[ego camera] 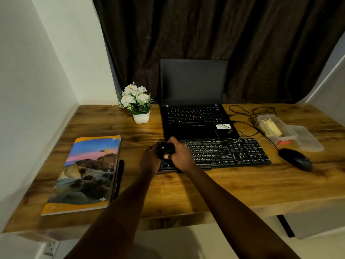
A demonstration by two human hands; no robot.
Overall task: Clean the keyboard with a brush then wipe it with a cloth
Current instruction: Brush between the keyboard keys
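1) book [84, 174], cover, upper rt: "you". 2) keyboard [233, 154], front-left: "Ctrl" key; brand frag. "…ONICS" on front edge. Other key legends too blurred to read.

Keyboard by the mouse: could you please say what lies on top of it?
The left hand and right hand hold a small dark object over the keyboard, covering its left-end keys.

Bare table [233, 186] lies open along the near edge — and between book [87, 174] and flowerpot [141, 117]. Left grip [149, 161] and right grip [180, 156], clasping a dark object [165, 148], block the left end of the keyboard [227, 154]; laptop [194, 120] walls it behind; mouse [295, 159], cables [246, 116], plastic box [274, 129] crowd its right.
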